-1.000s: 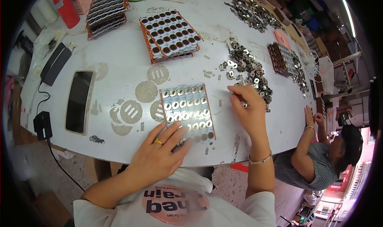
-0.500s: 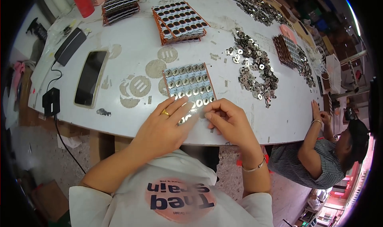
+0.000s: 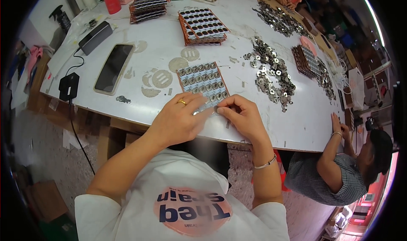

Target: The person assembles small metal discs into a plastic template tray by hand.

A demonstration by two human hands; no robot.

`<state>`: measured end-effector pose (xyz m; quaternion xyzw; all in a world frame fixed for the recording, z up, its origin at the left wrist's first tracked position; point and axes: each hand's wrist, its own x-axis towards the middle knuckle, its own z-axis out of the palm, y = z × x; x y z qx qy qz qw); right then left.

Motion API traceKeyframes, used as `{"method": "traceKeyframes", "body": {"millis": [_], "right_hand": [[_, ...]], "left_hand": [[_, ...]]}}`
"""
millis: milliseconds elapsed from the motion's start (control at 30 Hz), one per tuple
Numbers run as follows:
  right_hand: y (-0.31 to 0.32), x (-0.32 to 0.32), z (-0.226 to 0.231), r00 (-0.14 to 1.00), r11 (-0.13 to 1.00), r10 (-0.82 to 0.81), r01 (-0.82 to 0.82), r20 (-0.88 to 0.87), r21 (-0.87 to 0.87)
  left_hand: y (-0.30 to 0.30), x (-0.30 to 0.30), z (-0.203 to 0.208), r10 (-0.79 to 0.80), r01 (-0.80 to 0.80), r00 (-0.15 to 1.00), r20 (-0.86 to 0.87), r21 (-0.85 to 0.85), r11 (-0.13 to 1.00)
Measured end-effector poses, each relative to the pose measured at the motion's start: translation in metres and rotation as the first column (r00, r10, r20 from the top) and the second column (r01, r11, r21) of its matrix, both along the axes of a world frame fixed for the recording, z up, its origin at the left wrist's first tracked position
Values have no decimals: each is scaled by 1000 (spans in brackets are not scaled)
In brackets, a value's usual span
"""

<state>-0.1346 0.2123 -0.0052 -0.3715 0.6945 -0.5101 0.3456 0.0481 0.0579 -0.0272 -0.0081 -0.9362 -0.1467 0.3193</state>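
Note:
A flat panel of small circuit boards (image 3: 205, 78) lies on the table in front of me, with rows of silvery metal pieces on it. My left hand (image 3: 180, 118), with a gold ring, reaches over its near left part; the fingers are stretched out and partly blurred. At the panel's near right corner is my right hand (image 3: 242, 116), thumb and forefinger pinched together. Whatever those fingertips hold, if anything, is too small to make out. My hands hide part of the panel's nearest row.
Loose metal discs (image 3: 271, 78) are heaped to the right. Stacked panels (image 3: 201, 27) stand behind, and another stack (image 3: 147, 4) is farther left. A phone (image 3: 113, 68) and a black adapter (image 3: 68, 87) with a cable lie left. A co-worker (image 3: 335, 169) sits at the right.
The view has shifted, so the table's things appear farther right. My right thumb and forefinger have come closer to the panel's near right corner. My left hand stays over its near part.

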Motion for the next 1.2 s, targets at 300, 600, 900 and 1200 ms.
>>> {"method": "traceKeyframes", "body": {"millis": [300, 600, 900, 1200], "right_hand": [[-4, -1, -8, 929, 996, 32, -60, -368, -65], [1, 6, -3, 879, 996, 74, -88, -471, -7], [11, -21, 28, 906, 997, 80, -70, -415, 41], [7, -96, 18, 357, 991, -20, 133, -934, 29]], "left_hand": [[0, 0, 2, 9, -9, 998, 62, 0, 1000], [-1, -1, 9, 8, -35, 985, 175, 153, 988], [-5, 0, 23, -36, 5, 944, 327, 97, 995], [-1, -4, 19, -20, -17, 952, 305, 119, 993]]}}
